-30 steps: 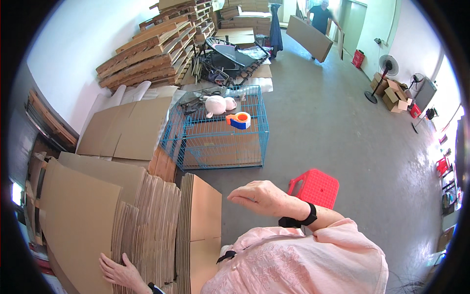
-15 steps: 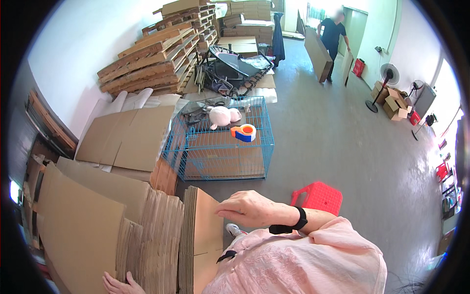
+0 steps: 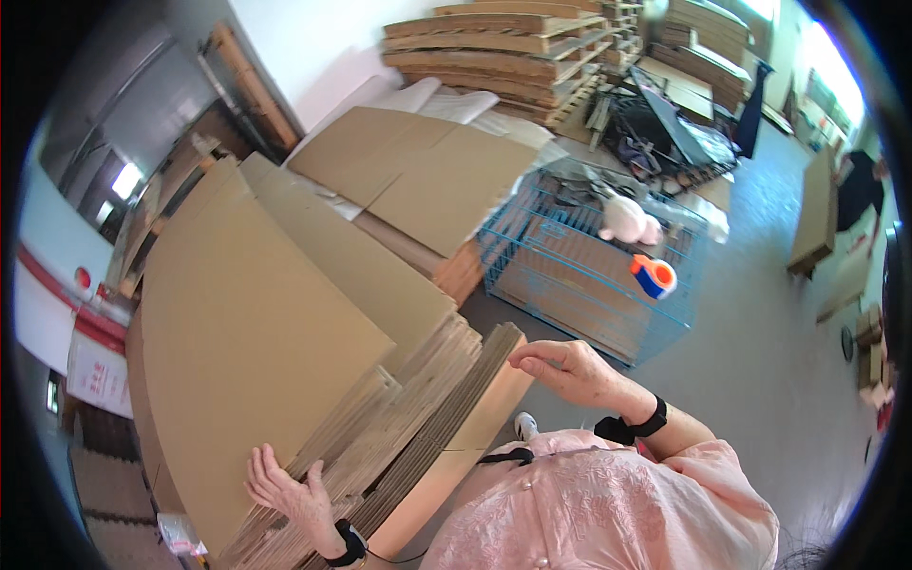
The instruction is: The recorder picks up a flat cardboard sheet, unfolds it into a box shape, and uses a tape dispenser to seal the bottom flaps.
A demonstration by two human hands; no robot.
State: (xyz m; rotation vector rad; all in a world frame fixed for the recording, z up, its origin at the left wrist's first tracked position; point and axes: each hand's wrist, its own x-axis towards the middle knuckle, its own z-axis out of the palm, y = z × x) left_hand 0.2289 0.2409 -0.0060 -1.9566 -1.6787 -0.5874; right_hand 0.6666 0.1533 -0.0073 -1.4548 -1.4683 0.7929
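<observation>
1. Sitting just ahead of the person and to the left, the near bundle of cardboard [image 3: 475, 432] shows its layered edges and a smooth outer face; it now slants across the picture, since the view has swung leftward.
2. Now at the bundle's upper corner is the right hand [image 3: 575, 372], which a moment ago is beside the outer face. Its fingers are bent and drawn together, the thumb close under them; whether they pinch an edge or only touch it, I cannot tell.
3. Coming fully into view, the left hand [image 3: 293, 496] lies over the lower part of the large brown sheet [image 3: 252, 313], fingers spread wide and holding nothing. Half a second ago the lower rim cuts it off.
4. As I judge it, this change leaves both hands at the cardboard, one near each end of the pile, with attention turned that way.
5. Beyond the pile stands the blue wire cage [image 3: 587, 281], with a pale plush toy [image 3: 624, 220] and an orange-and-blue tape dispenser [image 3: 654, 277] on top.
6. Farther out, the co-worker [image 3: 860, 190] with a brown panel [image 3: 812, 211] now appears near the right rim.
</observation>
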